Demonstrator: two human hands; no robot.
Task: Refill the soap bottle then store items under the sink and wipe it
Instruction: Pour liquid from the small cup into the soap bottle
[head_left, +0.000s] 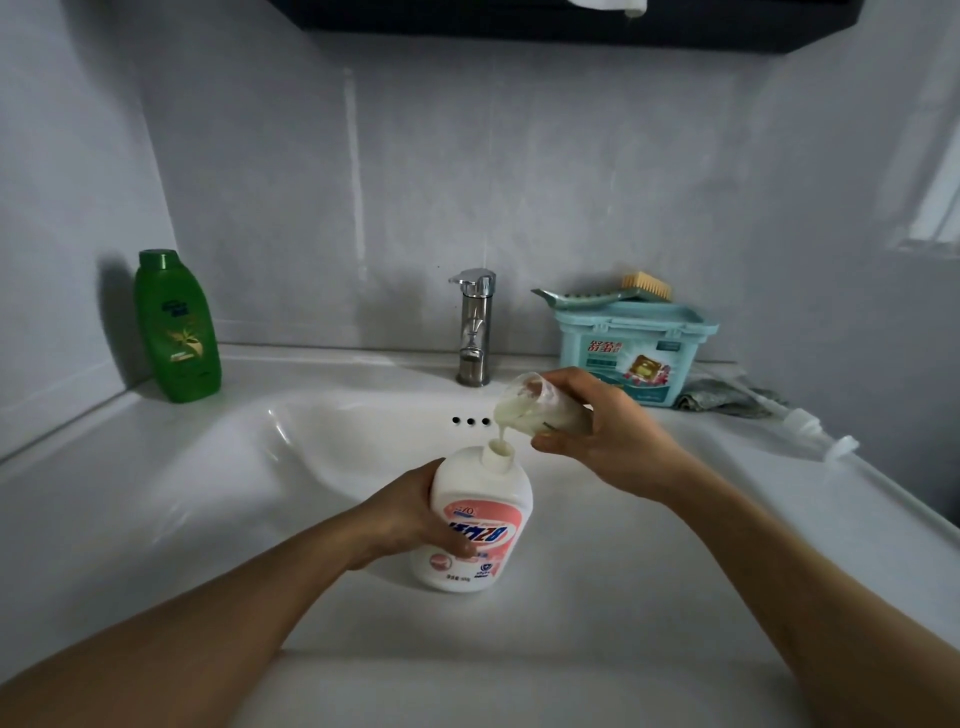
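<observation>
One white sink (322, 467) spans the view, with one faucet (474, 327) at its rear rim. Two bare forearms reach in from the near edge. The left hand (410, 514) wraps curled fingers round the left side of the one soap bottle (480, 512), which stands uncapped on the sink's front rim. The right hand (608, 431) grips one clear cup (524, 408), tipped leftward just above the bottle's neck; a creamy stream joins the two. One teal box (636, 353) sits rear right, one brush (644, 288) on its lid. One green bottle (176, 327) stands rear left. One grey cloth (727, 397) and one pump head (802, 423) lie right of the box.
</observation>
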